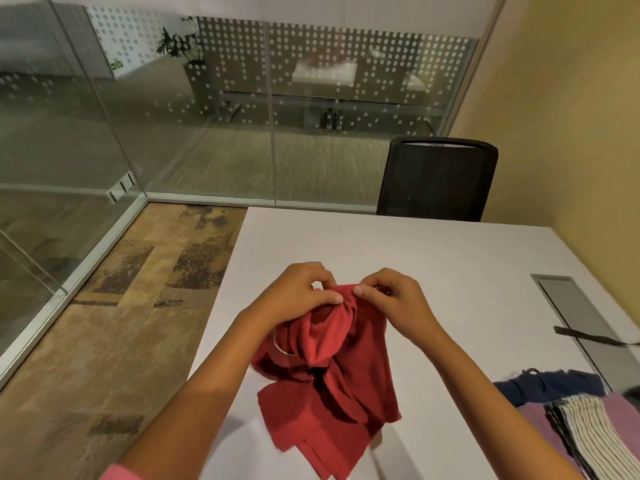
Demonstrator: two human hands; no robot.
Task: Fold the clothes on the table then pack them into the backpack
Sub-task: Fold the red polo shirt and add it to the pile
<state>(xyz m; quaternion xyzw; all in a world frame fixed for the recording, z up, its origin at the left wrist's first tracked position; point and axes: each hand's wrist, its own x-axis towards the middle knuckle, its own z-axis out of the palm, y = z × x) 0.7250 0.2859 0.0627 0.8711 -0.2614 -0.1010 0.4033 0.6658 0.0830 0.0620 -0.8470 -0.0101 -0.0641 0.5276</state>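
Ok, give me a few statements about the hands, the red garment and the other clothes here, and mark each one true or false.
1. Both hands, left and right, pinch the red garment. True.
2. The red garment lies neatly folded. False: it hangs bunched from the hands.
3. Other clothes lie to the right on the table. True.
4. The chair is white. False: it is black.

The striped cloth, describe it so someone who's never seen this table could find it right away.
Start at the white table and go to its near right corner, where a small pile of clothes lies. The striped cloth lies on a pink garment, just in front of a navy one. It is the only patterned piece: white with thin dark stripes.
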